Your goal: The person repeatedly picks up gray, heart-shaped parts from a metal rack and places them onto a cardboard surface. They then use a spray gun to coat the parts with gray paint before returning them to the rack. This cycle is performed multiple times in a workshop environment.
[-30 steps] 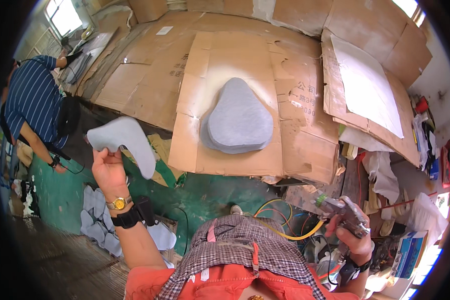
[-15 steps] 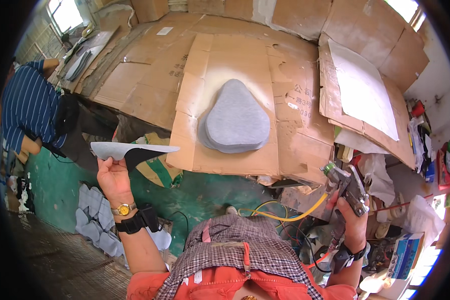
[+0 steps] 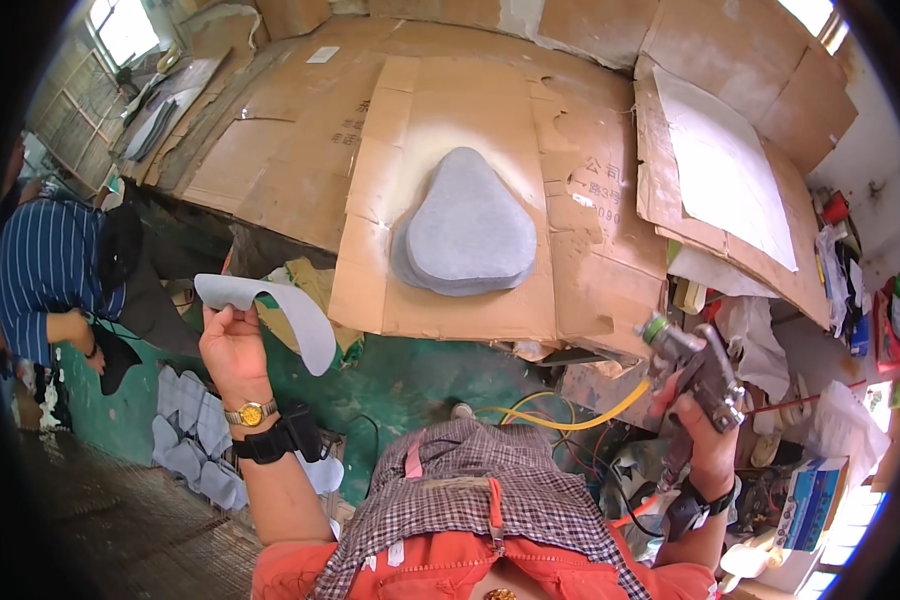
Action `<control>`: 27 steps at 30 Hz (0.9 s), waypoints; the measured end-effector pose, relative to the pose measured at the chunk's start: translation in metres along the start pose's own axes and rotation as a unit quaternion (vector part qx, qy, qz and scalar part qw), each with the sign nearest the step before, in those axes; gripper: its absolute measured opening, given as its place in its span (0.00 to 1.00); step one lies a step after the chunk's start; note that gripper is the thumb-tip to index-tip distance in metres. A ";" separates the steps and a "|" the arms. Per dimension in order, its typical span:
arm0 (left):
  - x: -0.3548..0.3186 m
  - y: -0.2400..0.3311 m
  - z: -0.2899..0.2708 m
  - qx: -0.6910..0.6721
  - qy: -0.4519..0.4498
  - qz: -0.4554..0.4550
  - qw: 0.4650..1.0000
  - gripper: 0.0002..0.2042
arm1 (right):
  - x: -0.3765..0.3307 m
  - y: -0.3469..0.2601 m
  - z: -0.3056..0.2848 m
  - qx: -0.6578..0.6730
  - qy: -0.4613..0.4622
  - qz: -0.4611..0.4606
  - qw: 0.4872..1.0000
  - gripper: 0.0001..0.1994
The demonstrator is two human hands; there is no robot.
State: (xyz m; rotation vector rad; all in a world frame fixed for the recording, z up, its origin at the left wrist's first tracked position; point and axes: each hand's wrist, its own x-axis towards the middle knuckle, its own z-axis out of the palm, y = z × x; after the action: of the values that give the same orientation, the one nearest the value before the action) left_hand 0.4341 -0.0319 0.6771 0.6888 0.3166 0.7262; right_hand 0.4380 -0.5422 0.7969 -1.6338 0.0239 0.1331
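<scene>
My left hand [image 3: 234, 345] pinches one end of a thin grey sheet [image 3: 305, 318], whose free end curls down to the right, beside the table's front edge. In my right hand [image 3: 708, 425] is a metal spray gun [image 3: 692, 365] with a yellow hose [image 3: 570, 436] running from it. My fingers wrap its handle, and it stays off to the right, apart from the table. Between the two hands, farther away, a stack of grey rounded-triangle pads [image 3: 470, 225] lies on a cardboard sheet [image 3: 370, 285]. Pale overspray marks the cardboard around the stack.
A person in a striped shirt [image 3: 55, 255] bends over at the left. Grey cut pieces [image 3: 185, 430] lie low at the left. Hoses trail over the green floor [image 3: 400, 385]. A white sheet on cardboard [image 3: 730, 170] leans at the right, above plastic bags [image 3: 850, 430] and clutter.
The sheet in my left hand has swung from nearly level to curling downward. The person at the left has bent lower, with a dark piece now showing by their hand. My right hand barely moves.
</scene>
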 end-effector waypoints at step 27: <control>-0.006 -0.012 0.020 -0.007 -0.009 -0.008 1.000 0.22 | -0.026 0.026 -0.026 0.027 -0.033 0.004 0.999 0.31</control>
State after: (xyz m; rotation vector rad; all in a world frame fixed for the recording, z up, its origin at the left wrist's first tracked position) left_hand 0.4452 -0.0517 0.6842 0.6781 0.3002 0.7060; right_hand 0.4120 -0.5719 0.7753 -1.5737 -0.0161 0.1914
